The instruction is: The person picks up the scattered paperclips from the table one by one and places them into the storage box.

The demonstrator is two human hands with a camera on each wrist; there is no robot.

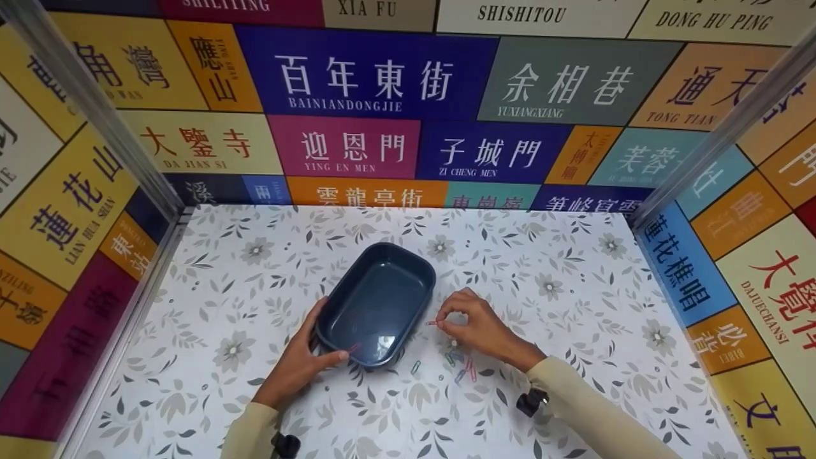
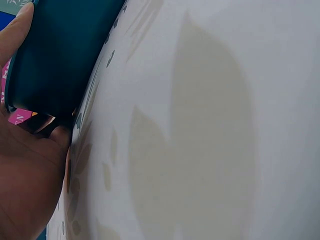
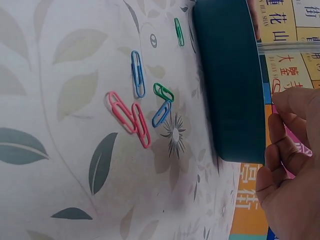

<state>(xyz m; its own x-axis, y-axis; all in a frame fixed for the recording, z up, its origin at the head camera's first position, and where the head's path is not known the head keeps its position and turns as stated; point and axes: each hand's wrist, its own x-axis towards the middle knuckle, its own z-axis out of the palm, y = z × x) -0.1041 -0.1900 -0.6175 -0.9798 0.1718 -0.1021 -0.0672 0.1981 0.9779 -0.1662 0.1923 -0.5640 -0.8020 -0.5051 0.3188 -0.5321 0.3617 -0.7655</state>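
Note:
A dark blue rectangular dish [image 1: 377,293] with rounded corners stands at a slant on the table. My left hand [image 1: 298,364] grips its near left side, thumb over the rim; the left wrist view shows the palm beside the dish wall [image 2: 55,65]. A pink paper clip [image 1: 354,348] lies inside at the near end. To the right of the dish, my right hand [image 1: 475,324] pinches a red paper clip [image 1: 431,323] between thumb and forefinger. Loose paper clips lie below that hand: pink [image 3: 142,125], blue [image 3: 138,74] and green [image 3: 179,32].
White floral cloth [image 1: 255,293] covers the table. Panels with lettering [image 1: 357,70] wall in the back and both sides, with metal posts [image 1: 720,127] at the corners. Dark wrist cameras [image 1: 531,402] sit on both sleeves.

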